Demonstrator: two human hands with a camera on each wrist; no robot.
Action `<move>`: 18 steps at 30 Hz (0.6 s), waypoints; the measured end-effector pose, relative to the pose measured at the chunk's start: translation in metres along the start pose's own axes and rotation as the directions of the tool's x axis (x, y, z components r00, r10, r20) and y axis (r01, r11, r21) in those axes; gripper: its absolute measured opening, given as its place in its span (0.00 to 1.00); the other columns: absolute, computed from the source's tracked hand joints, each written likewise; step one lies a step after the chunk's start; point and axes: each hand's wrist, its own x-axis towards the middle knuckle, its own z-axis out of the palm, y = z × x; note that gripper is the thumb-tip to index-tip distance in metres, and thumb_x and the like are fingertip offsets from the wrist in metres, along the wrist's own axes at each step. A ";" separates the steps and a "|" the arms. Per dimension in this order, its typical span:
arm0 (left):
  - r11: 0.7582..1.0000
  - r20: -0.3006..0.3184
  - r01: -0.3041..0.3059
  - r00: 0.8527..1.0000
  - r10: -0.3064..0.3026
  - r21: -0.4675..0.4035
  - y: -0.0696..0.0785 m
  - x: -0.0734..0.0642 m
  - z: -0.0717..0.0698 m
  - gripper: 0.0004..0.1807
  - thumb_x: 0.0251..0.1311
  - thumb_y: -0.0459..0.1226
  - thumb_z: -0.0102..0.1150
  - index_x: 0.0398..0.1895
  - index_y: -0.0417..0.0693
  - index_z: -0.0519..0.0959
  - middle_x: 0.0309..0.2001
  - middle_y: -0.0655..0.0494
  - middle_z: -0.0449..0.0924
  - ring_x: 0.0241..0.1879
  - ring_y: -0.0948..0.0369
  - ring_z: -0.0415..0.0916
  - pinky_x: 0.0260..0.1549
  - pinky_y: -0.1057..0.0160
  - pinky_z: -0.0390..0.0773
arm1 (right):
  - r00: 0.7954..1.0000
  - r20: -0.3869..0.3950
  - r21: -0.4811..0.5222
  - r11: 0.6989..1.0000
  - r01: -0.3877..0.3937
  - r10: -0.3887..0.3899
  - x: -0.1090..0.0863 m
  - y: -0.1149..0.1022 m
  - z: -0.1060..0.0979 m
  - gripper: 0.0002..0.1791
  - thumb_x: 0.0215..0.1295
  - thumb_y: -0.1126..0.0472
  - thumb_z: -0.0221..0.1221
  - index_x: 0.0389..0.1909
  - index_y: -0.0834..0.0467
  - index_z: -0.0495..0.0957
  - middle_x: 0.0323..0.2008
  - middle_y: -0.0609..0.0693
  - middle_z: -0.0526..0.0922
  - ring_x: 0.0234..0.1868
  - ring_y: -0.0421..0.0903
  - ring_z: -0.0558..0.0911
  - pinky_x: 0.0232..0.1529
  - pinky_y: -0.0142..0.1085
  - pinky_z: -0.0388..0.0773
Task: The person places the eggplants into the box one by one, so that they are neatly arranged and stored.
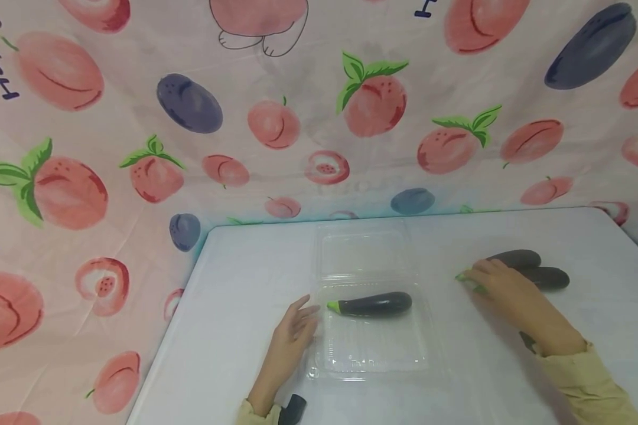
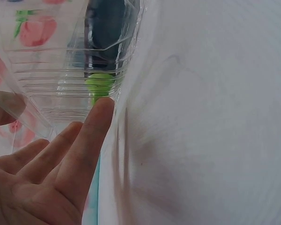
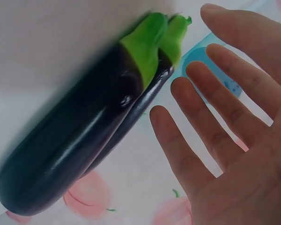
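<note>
One dark eggplant [image 1: 377, 304] with a green stem end lies across the bottom half of a clear plastic clamshell box [image 1: 372, 360], whose lid [image 1: 364, 251] is folded back flat behind it. Beside the box's left wall is my left hand [image 1: 292, 333], fingers extended and fingertips right at the edge. My right hand [image 1: 502, 292] is over the green ends of two more eggplants, a rear one [image 1: 521, 258] and a front one [image 1: 547, 277]. In the right wrist view its fingers [image 3: 201, 98] are spread and straight, apart from the eggplants [image 3: 70, 136].
All of this stands on a white table [image 1: 234, 271]. Behind and to the left hangs a peach-print cloth [image 1: 244, 159]. A black wrist device [image 1: 293, 408] shows at the left sleeve, and a dark piece [image 1: 526, 341] under the right wrist.
</note>
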 end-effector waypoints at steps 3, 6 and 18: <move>1.000 0.000 -0.002 1.000 0.002 0.003 0.000 0.000 0.000 0.29 0.72 0.45 0.55 0.73 0.52 0.62 0.64 0.44 0.75 0.63 0.46 0.74 0.53 0.61 0.84 | 1.000 -0.025 -0.017 1.000 0.007 -0.007 -0.003 0.003 0.001 0.22 0.45 0.71 0.74 0.45 0.62 0.82 0.43 0.59 0.82 0.45 0.60 0.80 0.45 0.56 0.81; 1.000 -0.001 -0.002 1.000 0.002 0.007 0.000 0.000 0.000 0.29 0.72 0.45 0.55 0.73 0.52 0.62 0.64 0.45 0.75 0.63 0.46 0.74 0.54 0.60 0.83 | 1.000 -0.028 -0.027 1.000 0.007 -0.008 -0.005 0.005 0.000 0.24 0.43 0.70 0.75 0.45 0.63 0.82 0.43 0.59 0.82 0.45 0.61 0.80 0.44 0.56 0.81; 1.000 0.002 0.002 1.000 -0.002 0.002 -0.001 0.001 -0.001 0.30 0.72 0.45 0.55 0.73 0.51 0.62 0.64 0.44 0.75 0.63 0.47 0.74 0.54 0.61 0.83 | 1.000 0.006 -0.022 0.999 -0.026 0.026 -0.010 0.017 -0.004 0.24 0.40 0.71 0.77 0.43 0.63 0.84 0.39 0.56 0.82 0.42 0.59 0.80 0.42 0.54 0.82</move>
